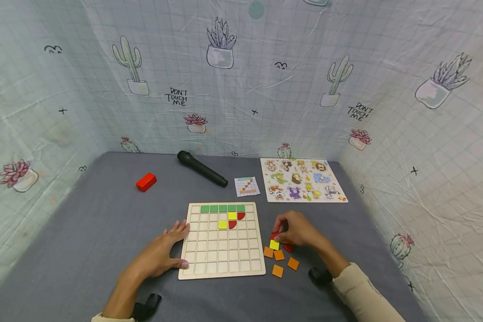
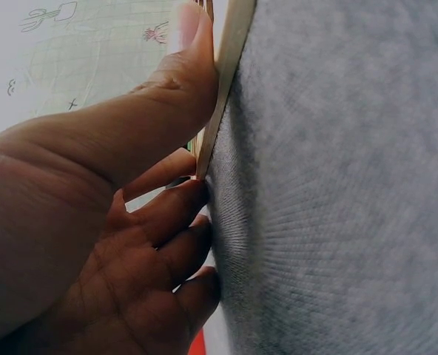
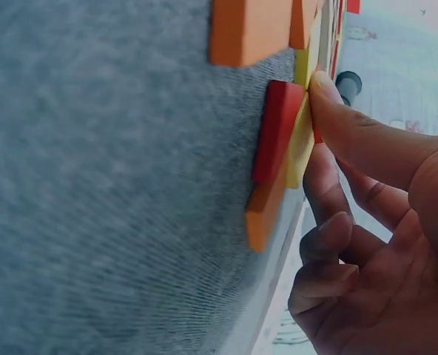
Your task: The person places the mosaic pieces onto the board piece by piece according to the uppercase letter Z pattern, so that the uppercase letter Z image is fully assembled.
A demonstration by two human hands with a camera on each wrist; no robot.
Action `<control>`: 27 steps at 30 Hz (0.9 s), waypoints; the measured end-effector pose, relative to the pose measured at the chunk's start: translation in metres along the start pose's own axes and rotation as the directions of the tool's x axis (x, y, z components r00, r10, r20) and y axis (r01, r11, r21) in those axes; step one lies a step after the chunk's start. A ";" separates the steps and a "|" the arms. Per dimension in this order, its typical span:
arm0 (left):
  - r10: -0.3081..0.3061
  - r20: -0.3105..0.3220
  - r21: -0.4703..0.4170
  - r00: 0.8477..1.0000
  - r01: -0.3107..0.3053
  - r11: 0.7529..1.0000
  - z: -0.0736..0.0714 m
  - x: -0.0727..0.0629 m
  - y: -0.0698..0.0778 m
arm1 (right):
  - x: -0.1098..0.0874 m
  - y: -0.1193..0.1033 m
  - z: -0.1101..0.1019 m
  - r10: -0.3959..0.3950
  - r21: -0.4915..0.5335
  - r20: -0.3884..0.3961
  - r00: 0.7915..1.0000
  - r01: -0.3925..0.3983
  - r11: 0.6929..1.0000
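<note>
A wooden grid board (image 1: 211, 257) lies flat, with several green squares (image 1: 223, 208) along its far row. Below them sit two yellow squares (image 1: 223, 224) and two red quarter-circle pieces (image 1: 232, 224). My left hand (image 1: 161, 252) rests spread at the board's left edge, thumb near the front corner and fingertips farther up. Right of the board, my right hand (image 1: 298, 229) pinches a red piece (image 3: 317, 137) between thumb and fingers, over a small heap. A yellow square (image 1: 274, 244), another red piece (image 1: 288, 247) and several orange squares (image 1: 293, 264) lie there. The fingers partly hide the pinched piece.
Behind the board lie a black microphone (image 1: 203, 169), a small pattern card (image 1: 247, 186) and a white animal-picture board (image 1: 306, 181). A red block (image 1: 146, 182) sits at the back left. Printed cloth hangs round the grey table (image 1: 84, 232).
</note>
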State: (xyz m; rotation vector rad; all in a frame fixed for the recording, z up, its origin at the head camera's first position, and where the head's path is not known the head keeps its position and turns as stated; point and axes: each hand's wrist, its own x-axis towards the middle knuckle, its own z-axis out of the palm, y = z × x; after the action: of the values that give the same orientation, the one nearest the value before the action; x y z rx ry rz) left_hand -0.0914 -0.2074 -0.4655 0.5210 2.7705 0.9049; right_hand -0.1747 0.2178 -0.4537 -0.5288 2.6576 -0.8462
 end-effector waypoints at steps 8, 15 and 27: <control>-0.013 0.000 -0.005 1.000 0.013 1.000 0.001 0.000 0.000 | 0.002 -0.005 -0.004 -0.036 0.031 0.005 0.999 0.036 0.999; -0.006 -0.002 0.004 1.000 0.006 1.000 0.001 0.001 0.000 | 0.005 -0.012 -0.001 -0.062 0.049 -0.029 0.998 0.064 0.997; -0.004 -0.003 0.007 1.000 0.004 1.000 0.002 0.001 -0.002 | 0.015 -0.034 0.012 -0.153 0.071 -0.067 0.986 0.158 0.985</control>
State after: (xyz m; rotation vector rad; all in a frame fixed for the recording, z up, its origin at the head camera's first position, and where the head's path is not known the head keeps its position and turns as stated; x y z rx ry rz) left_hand -0.0921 -0.2081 -0.4683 0.5160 2.7775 0.8954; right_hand -0.1745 0.1801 -0.4454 -0.7095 2.6532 -1.0193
